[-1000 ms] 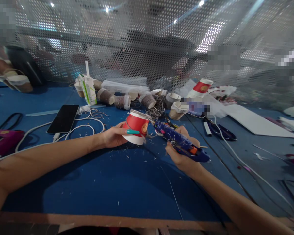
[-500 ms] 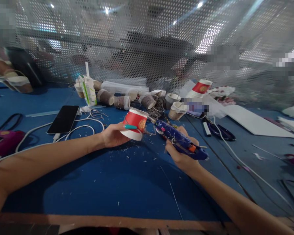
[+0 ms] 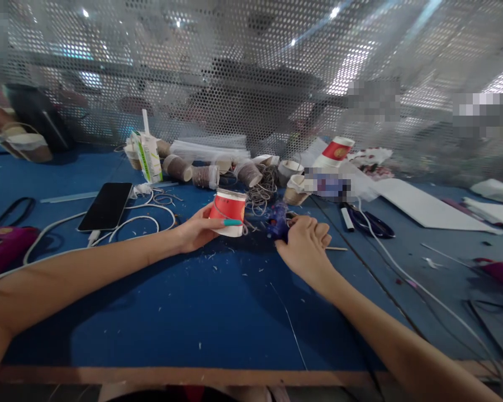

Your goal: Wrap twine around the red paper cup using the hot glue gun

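My left hand (image 3: pixel 199 228) is closed around a red and white paper cup (image 3: pixel 229 209). A thin cord runs across the cup's side and brown cord lies along its upper edge. Right of the cup, my right hand (image 3: pixel 308 245) is curled at a blue hot glue gun (image 3: pixel 278 220), thumb against its body. The hand covers much of the gun, and blur softens its outline. A thin glue stick (image 3: pixel 336 248) shows beyond the fingers. Behind both hands lies a tangle of brown cord (image 3: pixel 264 187).
Several cord-wrapped cups (image 3: pixel 205 176) lie along the back, with a drink carton (image 3: pixel 148 156) at their left. A phone (image 3: pixel 105 206) with a white cable lies left. Scissors (image 3: pixel 371 222), a white board (image 3: pixel 427 204) and another red cup (image 3: pixel 337 149) are right. A perforated metal screen (image 3: pixel 251 84) stands behind.
My right hand has turned the glue gun and drawn it back from the cup, lower and more upright. The left hand has tilted the cup slightly, still holding it.
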Available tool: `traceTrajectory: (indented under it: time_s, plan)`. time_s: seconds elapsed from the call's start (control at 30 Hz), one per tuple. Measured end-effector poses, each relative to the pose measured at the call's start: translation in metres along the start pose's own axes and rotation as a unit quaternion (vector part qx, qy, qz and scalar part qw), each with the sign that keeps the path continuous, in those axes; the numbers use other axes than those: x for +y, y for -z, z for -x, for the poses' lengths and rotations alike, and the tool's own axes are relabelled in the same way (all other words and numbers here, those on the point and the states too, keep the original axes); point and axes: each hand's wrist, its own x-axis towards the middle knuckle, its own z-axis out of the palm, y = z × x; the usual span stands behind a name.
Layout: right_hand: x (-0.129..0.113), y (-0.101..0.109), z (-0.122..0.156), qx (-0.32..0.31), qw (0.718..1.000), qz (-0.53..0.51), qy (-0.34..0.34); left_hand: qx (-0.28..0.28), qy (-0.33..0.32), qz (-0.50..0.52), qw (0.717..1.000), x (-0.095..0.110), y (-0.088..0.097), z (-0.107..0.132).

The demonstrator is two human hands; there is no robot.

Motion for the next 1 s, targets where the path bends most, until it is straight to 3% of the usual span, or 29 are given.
traceTrajectory:
  time_s: [0.13, 0.23, 0.33, 0.47, 0.57, 0.77, 1.0]
  plan:
    - [0.003, -0.009, 0.003, 0.008, 0.998, -0.055, 0.006, -0.001, 0.006, -0.026, 1.0, -0.005, 0.003, -0.002]
    - [-0.004, -0.001, 0.006, 0.044, 0.995, -0.09, 0.014, -0.007, 0.009, -0.041, 0.999, -0.008, 0.006, -0.003]
    - [-0.013, 0.014, 0.01, 0.076, 0.982, -0.14, 0.101, -0.017, 0.021, -0.066, 0.997, -0.01, 0.007, -0.003]
    - [-0.023, 0.023, 0.014, 0.002, 0.949, -0.222, 0.222, -0.034, 0.007, -0.042, 0.999, -0.012, 0.008, -0.003]
    - [-0.027, 0.019, 0.017, -0.061, 0.94, -0.205, 0.265, -0.049, -0.012, -0.022, 0.998, -0.013, 0.007, -0.003]
    - [-0.03, 0.02, 0.016, -0.082, 0.922, -0.227, 0.303, -0.047, -0.001, -0.022, 0.999, -0.013, 0.004, -0.002]
    - [-0.022, 0.029, 0.001, -0.073, 0.902, -0.319, 0.282, -0.037, 0.042, -0.004, 0.998, -0.011, 0.008, -0.004]
